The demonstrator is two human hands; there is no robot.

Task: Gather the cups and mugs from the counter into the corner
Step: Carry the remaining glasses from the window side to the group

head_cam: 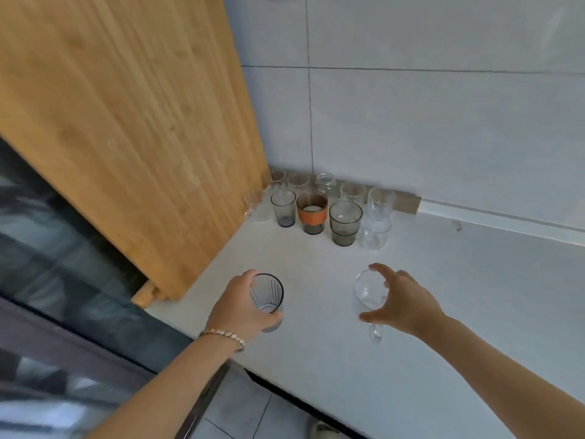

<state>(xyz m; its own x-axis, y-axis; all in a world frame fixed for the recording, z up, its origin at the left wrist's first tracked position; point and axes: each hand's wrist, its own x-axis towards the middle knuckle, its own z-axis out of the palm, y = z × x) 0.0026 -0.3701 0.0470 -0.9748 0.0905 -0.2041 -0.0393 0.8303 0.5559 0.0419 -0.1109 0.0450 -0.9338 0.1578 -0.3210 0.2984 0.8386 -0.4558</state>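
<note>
Head view: two glasses on their way to the corner

Left hand [235,307] is clamped round a ribbed grey glass [267,299]; right hand [400,299], fingers spread, loosely cups a clear mug [368,296] over the bench [459,312]. That slack hold could let it slip, and the crowded corner cluster [319,207] risks knocks

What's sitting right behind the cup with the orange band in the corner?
Behind the cup with the orange band stand clear glasses, one to its left and a small jar to its right, against the wall. Their bases are hidden by the front row.
</note>
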